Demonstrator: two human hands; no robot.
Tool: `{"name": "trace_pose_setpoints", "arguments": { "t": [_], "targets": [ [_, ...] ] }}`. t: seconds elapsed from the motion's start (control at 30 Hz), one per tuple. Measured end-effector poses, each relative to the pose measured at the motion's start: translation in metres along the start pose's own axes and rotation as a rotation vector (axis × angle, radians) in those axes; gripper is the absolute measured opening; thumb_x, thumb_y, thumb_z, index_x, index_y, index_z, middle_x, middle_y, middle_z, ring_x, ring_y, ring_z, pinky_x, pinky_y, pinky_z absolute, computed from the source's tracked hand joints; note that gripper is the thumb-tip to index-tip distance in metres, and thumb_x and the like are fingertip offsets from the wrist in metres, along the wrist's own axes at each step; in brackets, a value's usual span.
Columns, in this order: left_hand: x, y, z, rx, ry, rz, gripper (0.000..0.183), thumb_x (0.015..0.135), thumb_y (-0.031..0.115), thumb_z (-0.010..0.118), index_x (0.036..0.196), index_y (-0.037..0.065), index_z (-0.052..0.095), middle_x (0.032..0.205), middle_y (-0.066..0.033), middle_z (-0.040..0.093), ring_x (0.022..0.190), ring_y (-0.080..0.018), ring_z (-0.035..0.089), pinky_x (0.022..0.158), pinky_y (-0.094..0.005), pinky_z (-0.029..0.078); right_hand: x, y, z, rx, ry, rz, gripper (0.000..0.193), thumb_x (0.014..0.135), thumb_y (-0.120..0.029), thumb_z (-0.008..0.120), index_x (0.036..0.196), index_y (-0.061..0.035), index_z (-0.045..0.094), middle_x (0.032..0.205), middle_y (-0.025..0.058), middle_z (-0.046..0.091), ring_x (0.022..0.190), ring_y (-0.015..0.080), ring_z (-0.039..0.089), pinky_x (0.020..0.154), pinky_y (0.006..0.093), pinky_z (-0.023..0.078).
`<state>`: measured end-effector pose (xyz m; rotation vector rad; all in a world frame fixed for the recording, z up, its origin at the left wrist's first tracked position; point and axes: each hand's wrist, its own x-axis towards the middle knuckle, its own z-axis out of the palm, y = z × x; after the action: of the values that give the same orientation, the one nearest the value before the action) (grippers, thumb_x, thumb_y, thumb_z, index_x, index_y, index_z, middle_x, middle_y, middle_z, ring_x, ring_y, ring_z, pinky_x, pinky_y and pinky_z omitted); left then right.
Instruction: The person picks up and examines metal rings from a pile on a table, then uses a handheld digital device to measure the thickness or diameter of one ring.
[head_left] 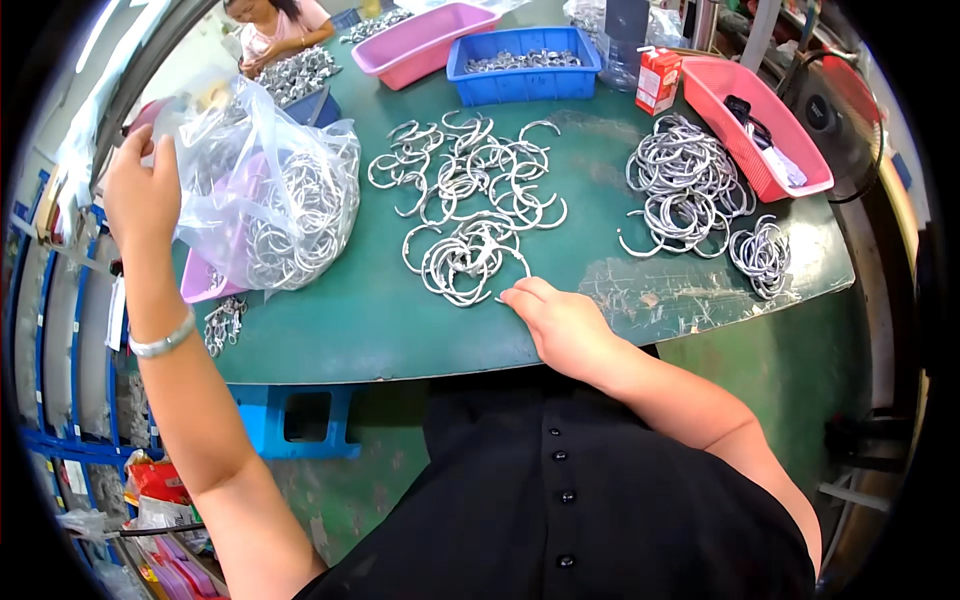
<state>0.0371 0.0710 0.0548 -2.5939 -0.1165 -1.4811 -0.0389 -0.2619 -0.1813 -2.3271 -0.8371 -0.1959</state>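
Note:
My left hand (140, 190) is raised at the left and grips the top of a clear plastic bag (265, 180) full of metal rings, which rests in a purple tray (200, 282). My right hand (562, 322) lies on the green table (380, 320) near its front edge, fingertips touching the edge of a small heap of open metal rings (462, 262). More loose open rings (470, 165) are scattered behind that heap. A silver bangle is on my left wrist.
Bundled ring piles (685, 190) and a smaller bundle (762, 255) lie at the right. A red tray (765, 135), a blue tray (525, 65) and a pink tray (425, 45) stand at the back, with a small red carton (656, 80). Another person (275, 30) works at the far left corner.

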Motion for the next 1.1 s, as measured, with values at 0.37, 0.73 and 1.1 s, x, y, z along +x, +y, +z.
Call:
{"name": "trace_pose_setpoints", "arguments": {
  "t": [0.37,0.73,1.1],
  "targets": [
    [-0.139,0.126,-0.027,-0.81,-0.234,0.281,0.017,0.069,-0.001,0.06,0.086,0.0,0.059,0.08,-0.0125,0.056,0.065,-0.0204,0.053,0.054,-0.027,0.043,0.008,0.008,-0.009,-0.216,0.034,0.036,0.018,0.069,-0.004,0.049,0.087,-0.0046,0.049,0.076,0.0092,0.051,0.07,0.026,0.057,0.057,0.0363,0.046],
    [-0.219,0.163,0.018,-0.843,-0.672,0.232,0.025,0.066,0.005,0.065,0.089,0.001,0.057,0.09,-0.0122,0.053,0.081,-0.0288,0.053,0.069,-0.0335,0.044,0.017,0.005,-0.005,-0.284,0.044,0.028,0.013,0.069,-0.006,0.051,0.082,-0.0037,0.049,0.075,0.0103,0.052,0.07,0.0256,0.058,0.058,0.0343,0.048],
    [-0.241,0.173,-0.003,-1.023,-0.681,0.082,0.022,0.065,0.001,0.064,0.086,0.0,0.057,0.082,-0.0125,0.052,0.071,-0.0269,0.054,0.061,-0.0312,0.044,-0.002,-0.007,-0.014,0.178,0.01,0.082,0.016,0.073,-0.004,0.051,0.088,-0.0023,0.054,0.084,0.0144,0.054,0.074,0.0333,0.055,0.063,0.0402,0.045]
  ]
}}
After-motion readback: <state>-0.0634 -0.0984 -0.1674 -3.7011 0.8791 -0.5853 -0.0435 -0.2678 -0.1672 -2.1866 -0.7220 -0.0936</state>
